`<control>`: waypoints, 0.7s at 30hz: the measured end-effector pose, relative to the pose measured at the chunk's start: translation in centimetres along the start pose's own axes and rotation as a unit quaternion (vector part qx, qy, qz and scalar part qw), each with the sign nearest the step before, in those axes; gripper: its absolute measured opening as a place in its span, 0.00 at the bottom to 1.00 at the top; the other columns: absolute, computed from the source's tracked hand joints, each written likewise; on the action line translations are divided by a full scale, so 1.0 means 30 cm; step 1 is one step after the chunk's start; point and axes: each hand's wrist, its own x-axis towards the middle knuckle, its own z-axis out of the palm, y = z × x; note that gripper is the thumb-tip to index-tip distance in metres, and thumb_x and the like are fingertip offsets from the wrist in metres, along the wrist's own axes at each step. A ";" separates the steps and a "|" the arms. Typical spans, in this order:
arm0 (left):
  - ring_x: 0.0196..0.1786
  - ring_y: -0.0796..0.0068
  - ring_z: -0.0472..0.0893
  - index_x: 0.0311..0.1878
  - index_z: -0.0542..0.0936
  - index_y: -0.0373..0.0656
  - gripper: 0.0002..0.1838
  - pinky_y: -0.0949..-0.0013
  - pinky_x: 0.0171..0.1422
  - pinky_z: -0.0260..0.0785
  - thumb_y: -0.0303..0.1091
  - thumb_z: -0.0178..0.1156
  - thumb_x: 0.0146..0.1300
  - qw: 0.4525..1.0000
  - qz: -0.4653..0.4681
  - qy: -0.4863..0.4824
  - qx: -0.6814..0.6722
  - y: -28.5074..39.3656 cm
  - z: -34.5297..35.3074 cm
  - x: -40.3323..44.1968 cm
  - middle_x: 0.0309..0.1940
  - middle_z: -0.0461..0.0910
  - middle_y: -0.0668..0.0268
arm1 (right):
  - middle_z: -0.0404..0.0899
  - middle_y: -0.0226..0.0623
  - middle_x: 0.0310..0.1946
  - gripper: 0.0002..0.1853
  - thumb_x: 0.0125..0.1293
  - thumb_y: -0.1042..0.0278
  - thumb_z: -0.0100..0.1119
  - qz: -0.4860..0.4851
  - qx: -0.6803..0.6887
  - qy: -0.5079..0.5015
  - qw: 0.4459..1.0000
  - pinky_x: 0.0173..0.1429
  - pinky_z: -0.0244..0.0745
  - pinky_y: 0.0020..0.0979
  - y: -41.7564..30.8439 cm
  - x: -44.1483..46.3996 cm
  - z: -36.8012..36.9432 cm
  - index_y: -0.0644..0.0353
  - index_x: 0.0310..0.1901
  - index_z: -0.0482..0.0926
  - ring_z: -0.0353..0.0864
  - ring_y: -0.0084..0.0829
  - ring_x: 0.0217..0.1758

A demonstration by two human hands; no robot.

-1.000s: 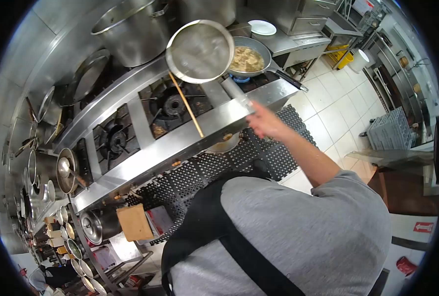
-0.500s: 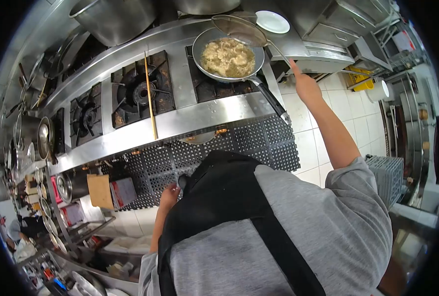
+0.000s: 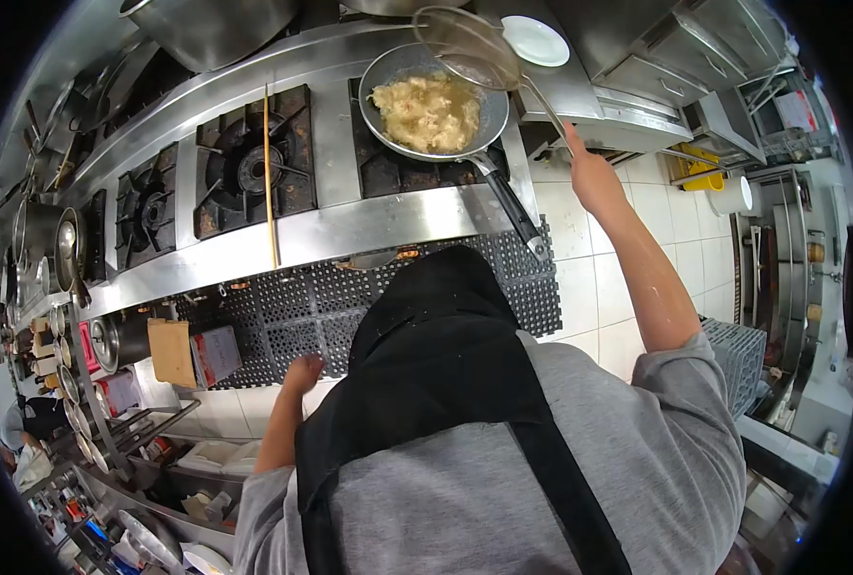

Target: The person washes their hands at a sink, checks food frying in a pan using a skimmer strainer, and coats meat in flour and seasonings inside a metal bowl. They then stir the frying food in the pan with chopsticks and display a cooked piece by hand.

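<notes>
Head view: at upper right, the right hand (image 3: 591,172) is wrapped round the handle of the strainer (image 3: 465,50), which overlaps the upper right of the pan (image 3: 491,117). Pale food (image 3: 426,110) fills the pan on the stove (image 3: 369,217), top centre. The left hand (image 3: 303,372) hangs at lower left; whether its fingers are closed, I cannot tell.

Comm. kitchen w/ multi-burner range (image 3: 340,229)

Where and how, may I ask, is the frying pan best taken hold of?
The frying pan is probably best held by its black handle, coming from the front of the stove: the long handle juts out past the stove's front edge, clear of the food.
</notes>
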 end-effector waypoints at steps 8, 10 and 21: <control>0.35 0.75 0.78 0.41 0.80 0.39 0.12 0.72 0.43 0.69 0.37 0.54 0.62 0.952 0.153 0.017 -0.264 0.887 -0.333 0.266 0.32 0.80 0.61 | 0.62 0.31 0.17 0.32 0.63 0.72 0.42 0.077 0.288 -0.218 0.929 0.18 0.62 0.28 -0.009 -0.023 -0.065 0.44 0.69 0.47 0.60 0.23 0.14; 0.36 0.75 0.77 0.46 0.77 0.39 0.15 0.72 0.44 0.69 0.40 0.52 0.64 0.936 0.148 -0.012 -0.320 1.051 -0.327 0.314 0.35 0.80 0.63 | 0.61 0.30 0.18 0.33 0.63 0.73 0.42 0.062 0.308 -0.255 0.914 0.16 0.60 0.26 0.083 -0.009 -0.107 0.44 0.69 0.46 0.59 0.21 0.14; 0.38 0.75 0.77 0.52 0.66 0.41 0.19 0.72 0.44 0.70 0.45 0.48 0.67 0.588 0.058 -0.010 -0.807 1.566 -0.297 0.404 0.37 0.75 0.67 | 0.76 0.55 0.31 0.31 0.64 0.70 0.43 -0.196 0.078 -0.130 0.969 0.34 0.71 0.42 0.270 0.246 0.025 0.43 0.68 0.46 0.77 0.47 0.28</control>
